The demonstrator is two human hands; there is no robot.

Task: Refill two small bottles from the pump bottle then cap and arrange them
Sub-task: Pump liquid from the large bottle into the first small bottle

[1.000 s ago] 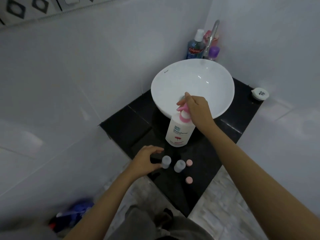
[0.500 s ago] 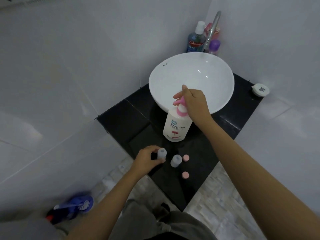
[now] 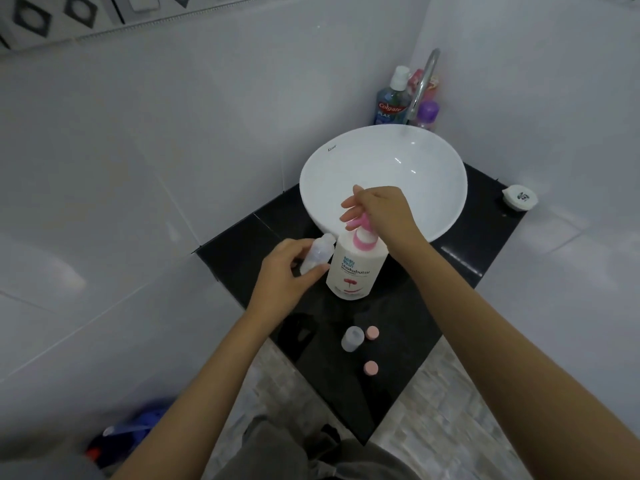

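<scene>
Clear small bottle (image 3: 317, 253) is up off the counter's (image 3: 249, 237) near corner now, clamped in the left hand (image 3: 289, 277) beside the pump bottle (image 3: 356, 268); right hand (image 3: 382, 211) curled over the pump, filling imminent.

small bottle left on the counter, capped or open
Open. The small bottle stands upright with no cap on; both pink caps lie loose on the black counter beside it.

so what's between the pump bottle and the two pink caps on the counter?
Head view: bare black counter only. The second small bottle stands beside the nearer pink cap, not between it and the pump bottle.
</scene>
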